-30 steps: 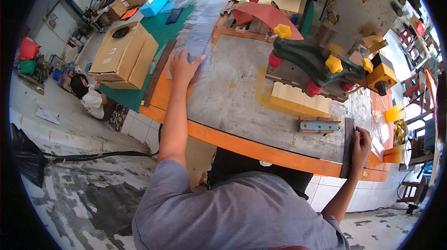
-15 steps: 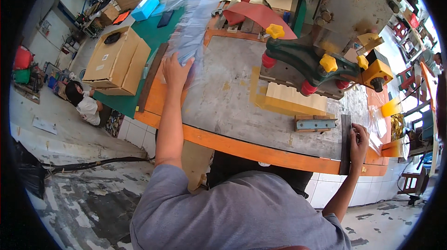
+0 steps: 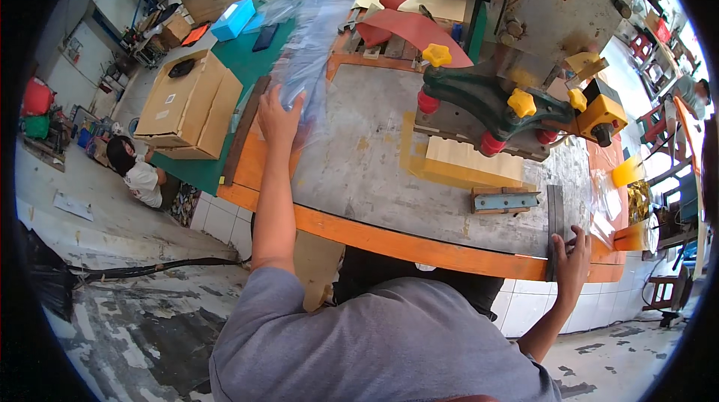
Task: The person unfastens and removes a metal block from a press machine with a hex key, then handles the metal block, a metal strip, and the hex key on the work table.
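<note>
I had the grey-topped table in view, green bracket above it. Clear plastic sheets ran back along its left. Dark bar lay near its right end. Left hand was on the sheets' near end, thumb spread; couldn't tell if gripping. Right hand half open at bar, contact unclear. Blue-faced block just left of bar.

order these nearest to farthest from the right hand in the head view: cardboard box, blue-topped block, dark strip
1. Dark strip: just left of the right hand.
2. Blue-topped block: farther left, on the grey board.
3. Cardboard box: far left, on the green surface.
</note>
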Action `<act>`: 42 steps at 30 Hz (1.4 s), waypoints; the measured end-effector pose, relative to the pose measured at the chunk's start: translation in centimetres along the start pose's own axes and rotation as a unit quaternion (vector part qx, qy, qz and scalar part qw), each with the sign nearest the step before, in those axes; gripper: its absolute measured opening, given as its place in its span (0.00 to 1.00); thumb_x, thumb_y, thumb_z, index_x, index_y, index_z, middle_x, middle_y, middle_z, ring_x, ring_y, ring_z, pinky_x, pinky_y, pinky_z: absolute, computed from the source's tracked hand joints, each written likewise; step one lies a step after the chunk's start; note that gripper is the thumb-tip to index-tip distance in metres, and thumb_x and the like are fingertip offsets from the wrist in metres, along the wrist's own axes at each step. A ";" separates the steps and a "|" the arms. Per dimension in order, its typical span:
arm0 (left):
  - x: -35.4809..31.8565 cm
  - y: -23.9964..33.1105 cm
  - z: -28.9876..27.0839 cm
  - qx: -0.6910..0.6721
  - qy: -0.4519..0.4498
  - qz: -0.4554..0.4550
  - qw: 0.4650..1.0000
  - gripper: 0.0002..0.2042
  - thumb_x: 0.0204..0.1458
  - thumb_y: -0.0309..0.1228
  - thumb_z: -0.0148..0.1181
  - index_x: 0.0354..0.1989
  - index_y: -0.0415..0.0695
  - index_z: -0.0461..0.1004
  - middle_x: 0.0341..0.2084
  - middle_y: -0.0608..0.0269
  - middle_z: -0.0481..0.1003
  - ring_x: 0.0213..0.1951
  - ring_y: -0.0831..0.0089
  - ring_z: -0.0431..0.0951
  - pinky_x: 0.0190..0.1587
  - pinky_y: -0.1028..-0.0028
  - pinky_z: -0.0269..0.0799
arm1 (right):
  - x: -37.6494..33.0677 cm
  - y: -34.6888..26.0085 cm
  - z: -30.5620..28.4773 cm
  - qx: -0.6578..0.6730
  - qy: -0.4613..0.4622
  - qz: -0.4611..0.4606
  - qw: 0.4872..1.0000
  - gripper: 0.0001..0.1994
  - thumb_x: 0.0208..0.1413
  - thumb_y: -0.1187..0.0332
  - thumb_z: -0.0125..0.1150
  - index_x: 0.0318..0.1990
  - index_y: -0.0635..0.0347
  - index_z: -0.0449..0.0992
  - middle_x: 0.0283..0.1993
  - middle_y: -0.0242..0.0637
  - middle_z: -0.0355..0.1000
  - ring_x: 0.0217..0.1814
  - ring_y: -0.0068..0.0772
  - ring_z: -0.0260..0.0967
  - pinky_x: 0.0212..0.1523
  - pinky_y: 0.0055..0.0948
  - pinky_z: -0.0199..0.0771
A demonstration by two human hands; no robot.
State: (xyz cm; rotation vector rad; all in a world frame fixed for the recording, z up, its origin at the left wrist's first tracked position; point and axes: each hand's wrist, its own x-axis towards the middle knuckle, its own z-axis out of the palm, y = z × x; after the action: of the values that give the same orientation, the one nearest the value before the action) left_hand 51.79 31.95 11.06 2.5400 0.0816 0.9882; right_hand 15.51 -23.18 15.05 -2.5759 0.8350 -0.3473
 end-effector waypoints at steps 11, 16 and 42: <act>-0.1 -0.2 -0.1 0.066 0.010 0.028 0.997 0.36 0.47 0.56 0.71 0.62 0.50 0.71 0.55 0.51 0.70 0.61 0.50 0.67 0.60 0.49 0.63 | -0.3 -0.9 0.5 -0.067 -0.033 0.079 0.994 0.23 0.55 0.59 0.70 0.51 0.61 0.67 0.47 0.52 0.70 0.52 0.60 0.69 0.52 0.49 0.68; 0.1 -0.3 0.0 -0.004 0.016 0.044 0.999 0.38 0.45 0.54 0.73 0.62 0.47 0.70 0.55 0.48 0.69 0.59 0.49 0.67 0.59 0.50 0.64 | 0.1 -0.3 0.6 -0.027 -0.030 0.077 0.996 0.24 0.53 0.61 0.73 0.49 0.63 0.67 0.46 0.56 0.72 0.52 0.60 0.69 0.53 0.48 0.67; -0.1 -1.9 2.5 0.014 -0.025 0.052 0.998 0.40 0.47 0.62 0.69 0.62 0.46 0.70 0.55 0.43 0.71 0.60 0.46 0.67 0.63 0.51 0.59 | 0.2 1.2 1.6 -0.009 -0.023 0.063 0.998 0.31 0.57 0.50 0.68 0.56 0.71 0.72 0.53 0.59 0.74 0.57 0.62 0.71 0.56 0.46 0.70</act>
State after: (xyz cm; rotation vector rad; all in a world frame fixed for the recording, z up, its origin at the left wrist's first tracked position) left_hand 53.51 32.84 8.60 2.6149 -0.0517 0.9685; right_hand 15.63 -23.67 13.12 -2.5229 0.9817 -0.2424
